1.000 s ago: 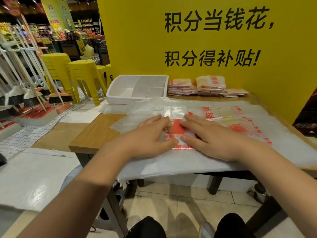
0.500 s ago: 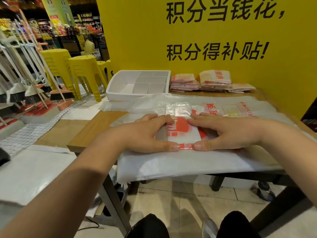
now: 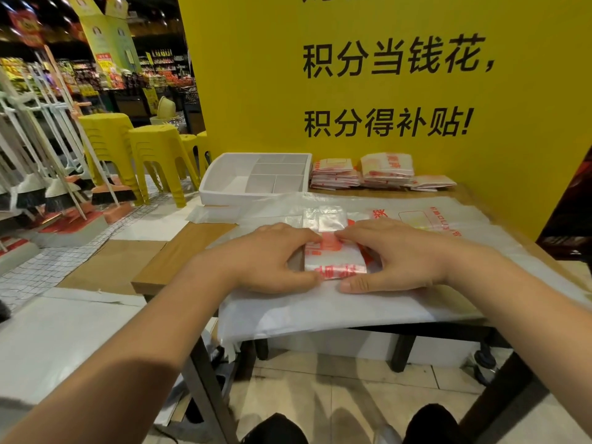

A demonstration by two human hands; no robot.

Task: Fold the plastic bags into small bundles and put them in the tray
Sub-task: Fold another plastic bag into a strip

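A white plastic bag with red print, folded into a small bundle (image 3: 334, 261), lies on a stack of flat plastic bags (image 3: 320, 309) covering the wooden table (image 3: 182, 254). My left hand (image 3: 269, 261) grips the bundle's left side, thumb at its near edge and fingers over its far edge. My right hand (image 3: 397, 254) grips the right side the same way. A white divided tray (image 3: 224, 174) stands at the back left of the table. Its compartments look bare.
Piles of folded bags (image 3: 362, 174) sit at the back against the yellow sign wall (image 3: 384, 91). Yellow stools (image 3: 141, 149) and brooms (image 3: 48, 187) stand on the left. The flat bags hang over the table's near edge.
The bundle has been folded over once more and is now narrower. Both hands have drawn closer together around it. The view has tilted down a little.
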